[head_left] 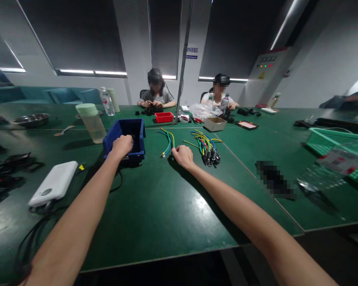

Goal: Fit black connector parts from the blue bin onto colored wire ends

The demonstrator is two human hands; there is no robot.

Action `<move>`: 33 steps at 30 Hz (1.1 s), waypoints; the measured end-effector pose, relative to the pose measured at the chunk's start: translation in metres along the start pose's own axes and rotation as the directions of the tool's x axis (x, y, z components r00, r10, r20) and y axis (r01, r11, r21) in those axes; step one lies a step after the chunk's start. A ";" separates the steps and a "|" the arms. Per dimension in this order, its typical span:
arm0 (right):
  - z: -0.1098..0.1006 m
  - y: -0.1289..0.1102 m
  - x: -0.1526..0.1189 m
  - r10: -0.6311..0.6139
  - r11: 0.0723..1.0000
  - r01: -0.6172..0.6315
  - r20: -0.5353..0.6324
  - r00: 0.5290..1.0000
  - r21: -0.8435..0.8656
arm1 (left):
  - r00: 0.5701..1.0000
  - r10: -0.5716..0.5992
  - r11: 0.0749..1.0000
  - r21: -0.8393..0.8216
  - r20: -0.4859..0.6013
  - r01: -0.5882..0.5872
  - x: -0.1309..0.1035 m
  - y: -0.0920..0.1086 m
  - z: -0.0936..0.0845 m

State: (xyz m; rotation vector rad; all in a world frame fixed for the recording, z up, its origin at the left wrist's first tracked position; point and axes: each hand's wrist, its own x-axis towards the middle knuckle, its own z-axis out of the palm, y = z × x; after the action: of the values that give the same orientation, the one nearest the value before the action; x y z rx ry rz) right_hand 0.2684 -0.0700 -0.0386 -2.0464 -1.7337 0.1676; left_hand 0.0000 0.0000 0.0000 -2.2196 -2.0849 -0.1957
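Observation:
My left hand [123, 145] reaches over the near edge of a blue bin [140, 137]; its fingertips are hidden inside, and so is whatever they touch. My right hand [182, 155] rests on the green table [155, 210] with its fingers closed at the lower end of a yellow-green wire [172, 137]. Just left of that hand lie blue and green wires [168, 143] with ring terminals at their near ends. To its right is a bundle of several coloured wires [207, 145] with dark and metal ends.
A green-lidded bottle [92, 125] stands left of the bin, near a white power bank [55, 182] with cables. Behind are a red tray [164, 117], an open box [215, 124] and two seated people. A green basket [331, 143] stands right.

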 end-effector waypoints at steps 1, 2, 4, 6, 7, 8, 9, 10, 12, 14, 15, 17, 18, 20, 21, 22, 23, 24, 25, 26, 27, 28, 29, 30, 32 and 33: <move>0.000 0.002 0.002 0.021 0.999 -0.022 0.009 1.000 0.038 | 1.000 -0.005 1.000 -0.007 0.021 0.005 0.000 0.000 0.000; -0.001 0.003 0.003 0.037 0.997 -0.038 0.014 0.999 0.071 | 0.999 -0.006 1.000 -0.014 0.043 0.007 0.000 0.000 0.000; -0.001 0.006 0.005 0.048 0.992 -0.046 -0.013 0.999 0.114 | 0.998 0.006 1.000 -0.027 0.065 -0.004 0.001 -0.001 0.001; -0.001 0.007 0.005 0.036 0.991 -0.026 -0.078 0.996 0.128 | 0.998 0.026 0.999 -0.031 0.054 -0.024 0.003 -0.003 0.003; 0.000 0.006 0.004 0.019 0.992 -0.006 -0.105 0.994 0.123 | 0.998 0.033 0.999 -0.030 0.046 -0.032 0.004 -0.004 0.004; 0.000 0.006 0.003 -0.005 0.994 0.018 -0.118 0.993 0.111 | 0.998 0.036 0.999 -0.030 0.042 -0.035 0.005 -0.005 0.005; 0.001 0.005 0.001 -0.038 0.995 0.048 -0.114 0.993 0.090 | 0.998 0.036 0.999 -0.031 0.042 -0.035 0.005 -0.006 0.005; 0.002 0.003 -0.001 -0.075 0.995 0.081 -0.097 0.992 0.059 | 0.998 0.034 0.999 -0.033 0.046 -0.032 0.006 -0.006 0.006; 0.002 0.000 -0.004 -0.143 0.990 0.142 -0.049 0.989 -0.024 | 0.998 0.032 0.999 -0.039 0.052 -0.030 0.006 -0.007 0.006; 0.002 -0.003 -0.008 -0.164 0.981 0.161 -0.023 0.986 -0.111 | 0.998 0.039 0.998 -0.046 0.046 -0.037 0.005 -0.007 0.005; 0.001 -0.005 -0.009 -0.157 0.978 0.152 -0.025 0.987 -0.145 | 0.998 0.043 0.998 -0.049 0.039 -0.041 0.005 -0.006 0.005; 0.000 -0.005 -0.010 -0.124 0.978 0.114 -0.044 0.991 -0.175 | 0.999 0.047 0.997 -0.057 0.026 -0.045 0.005 -0.006 0.004; 0.000 -0.005 -0.010 -0.104 0.981 0.094 -0.050 0.993 -0.171 | 0.999 0.045 0.997 -0.061 0.020 -0.044 0.005 -0.006 0.004; 0.000 -0.004 -0.009 -0.064 0.990 0.057 -0.047 0.997 -0.131 | 0.999 0.037 0.997 -0.070 0.008 -0.036 0.005 -0.006 0.004; 0.000 -0.002 -0.008 -0.041 0.994 0.036 -0.046 0.998 -0.103 | 0.999 0.033 0.997 -0.073 0.001 -0.033 0.004 -0.006 0.004; 0.000 -0.001 -0.006 -0.018 0.997 0.014 -0.047 0.999 -0.071 | 0.999 0.032 0.997 -0.073 -0.008 -0.032 0.004 -0.005 0.003; 0.001 0.000 -0.004 0.003 0.999 -0.005 -0.047 0.999 -0.038 | 0.999 0.030 0.997 -0.071 -0.021 -0.031 0.002 -0.004 0.003; 0.001 0.002 -0.002 0.020 1.000 -0.020 -0.045 0.999 -0.005 | 0.999 0.027 0.997 -0.066 -0.041 -0.029 0.001 -0.003 0.001; 0.002 0.003 0.001 0.032 0.999 -0.030 -0.039 0.999 0.029 | 0.997 0.023 0.998 -0.061 -0.067 -0.027 0.000 -0.001 -0.001; 0.002 0.005 0.003 0.040 0.997 -0.038 -0.027 0.999 0.063 | 0.995 0.016 0.998 -0.060 -0.100 -0.022 -0.002 0.001 -0.003; 0.003 0.006 0.005 0.047 0.994 -0.046 -0.012 0.999 0.095 | 0.990 0.005 0.998 -0.065 -0.139 -0.014 -0.003 0.003 -0.007; 0.003 0.008 0.007 0.057 0.991 -0.057 0.002 0.998 0.124 | 0.983 -0.010 0.997 -0.078 -0.186 -0.004 -0.005 0.007 -0.011; 0.003 0.009 0.009 0.067 0.987 -0.068 0.011 0.998 0.149 | 0.971 -0.030 0.995 -0.099 -0.239 0.006 -0.006 0.011 -0.017; 0.004 0.010 0.010 0.076 0.983 -0.077 0.015 0.997 0.169 | 0.952 -0.051 0.992 -0.126 -0.302 0.013 -0.007 0.017 -0.022; 0.004 0.012 0.011 0.085 0.977 -0.085 0.011 0.996 0.197 | 0.888 -0.084 0.981 -0.192 -0.453 -0.006 -0.011 0.031 -0.033; 0.004 0.013 0.011 0.087 0.975 -0.086 0.003 0.996 0.205 | 0.842 -0.086 0.974 -0.224 -0.532 -0.043 -0.015 0.041 -0.038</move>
State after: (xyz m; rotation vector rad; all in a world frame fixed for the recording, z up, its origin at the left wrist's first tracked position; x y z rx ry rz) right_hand 0.2807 -0.0595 -0.0455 -1.9690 -1.5544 0.3525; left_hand 0.0388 -0.0227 0.0358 -1.9294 -1.8341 -0.9868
